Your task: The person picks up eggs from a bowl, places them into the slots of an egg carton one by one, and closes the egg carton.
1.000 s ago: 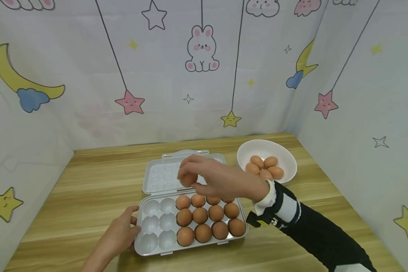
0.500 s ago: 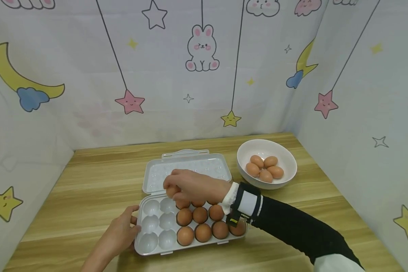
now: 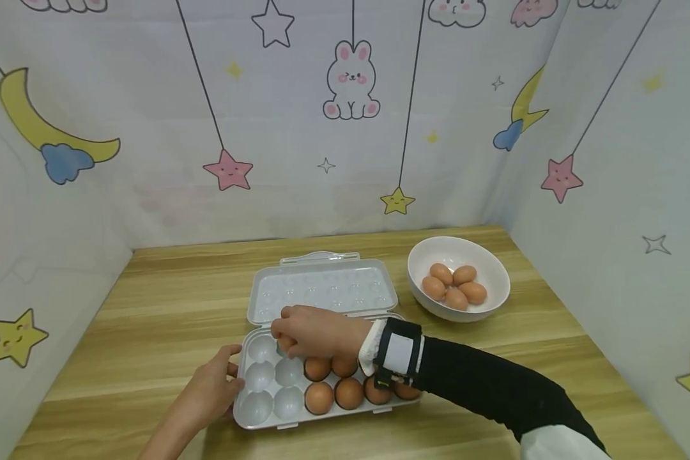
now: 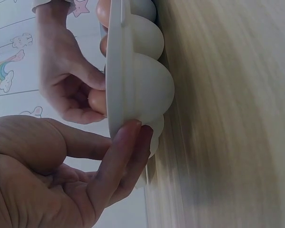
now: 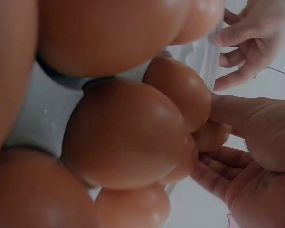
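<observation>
A brown egg [image 3: 285, 345] is between the fingertips of my right hand [image 3: 319, 333], low over the back row of the pale plastic egg box [image 3: 258, 377]. It sits at the second cup from the left. The left wrist view shows the same egg [image 4: 97, 101] right behind the box's rim. My left hand [image 3: 211, 385] grips the box's left end, thumb and fingers on its edge. Brown eggs [image 3: 319, 398] fill cups to the right, partly hidden beneath my right hand and wrist. Bare cups show in the two left columns.
The box's lid [image 3: 322, 289] lies folded back behind it. A white bowl [image 3: 418, 259] with several brown eggs [image 3: 457, 299] stands at the back right of the wooden table [image 3: 167, 300]. Printed cloth [image 3: 287, 115] hangs behind and at both sides.
My right hand has moved left and down with the egg, from above the lid's front edge to the back row's second cup. My left hand has kept its hold. The head view shifted slightly.
</observation>
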A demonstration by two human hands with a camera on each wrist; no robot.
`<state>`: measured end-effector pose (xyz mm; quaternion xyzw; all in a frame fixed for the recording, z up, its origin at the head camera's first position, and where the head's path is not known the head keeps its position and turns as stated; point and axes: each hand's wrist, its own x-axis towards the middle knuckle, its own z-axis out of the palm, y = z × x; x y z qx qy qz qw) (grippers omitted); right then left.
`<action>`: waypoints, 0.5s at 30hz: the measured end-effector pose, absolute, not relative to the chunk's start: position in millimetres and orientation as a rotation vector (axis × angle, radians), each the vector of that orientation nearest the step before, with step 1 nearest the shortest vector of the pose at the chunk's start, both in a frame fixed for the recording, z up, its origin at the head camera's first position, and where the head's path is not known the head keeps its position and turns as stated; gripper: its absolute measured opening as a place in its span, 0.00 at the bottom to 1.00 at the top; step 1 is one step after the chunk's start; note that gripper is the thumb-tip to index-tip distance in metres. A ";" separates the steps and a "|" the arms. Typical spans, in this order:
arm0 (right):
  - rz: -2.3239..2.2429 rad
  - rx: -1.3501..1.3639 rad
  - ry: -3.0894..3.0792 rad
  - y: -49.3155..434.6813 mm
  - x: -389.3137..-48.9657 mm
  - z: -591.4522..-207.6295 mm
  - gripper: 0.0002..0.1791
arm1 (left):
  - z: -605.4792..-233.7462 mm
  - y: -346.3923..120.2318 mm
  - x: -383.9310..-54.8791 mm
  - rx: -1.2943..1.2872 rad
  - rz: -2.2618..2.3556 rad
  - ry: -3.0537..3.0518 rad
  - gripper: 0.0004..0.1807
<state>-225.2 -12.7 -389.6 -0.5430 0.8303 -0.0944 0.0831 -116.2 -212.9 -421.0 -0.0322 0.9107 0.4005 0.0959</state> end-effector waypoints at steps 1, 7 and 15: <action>-0.267 -1.629 2.477 -13.0 -225.0 -391.7 0.18 | -421.4 -212.5 -116.1 -0.097 1.195 2.694 0.31; -0.284 -1.632 2.478 -13.0 -225.6 -397.1 0.10 | -422.5 -211.5 -115.9 -0.098 1.209 2.696 0.31; -0.369 -1.637 2.482 -10.8 -225.9 -396.5 0.05 | -420.0 -212.2 -116.2 -0.100 1.219 2.684 0.31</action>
